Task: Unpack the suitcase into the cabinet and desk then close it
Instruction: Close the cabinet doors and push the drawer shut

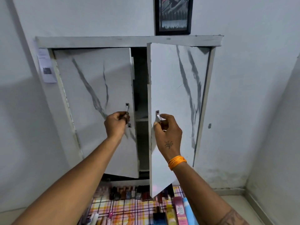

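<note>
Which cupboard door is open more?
The right door, held by the right hand. It swings out far; the left door, held by the left hand, is barely ajar.

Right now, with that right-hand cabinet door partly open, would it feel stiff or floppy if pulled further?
The right door looks like a flat rigid panel, so it probably swings stiffly, without flexing. The right hand moves it by a small handle with only its fingers, suggesting it is fairly light.
</note>
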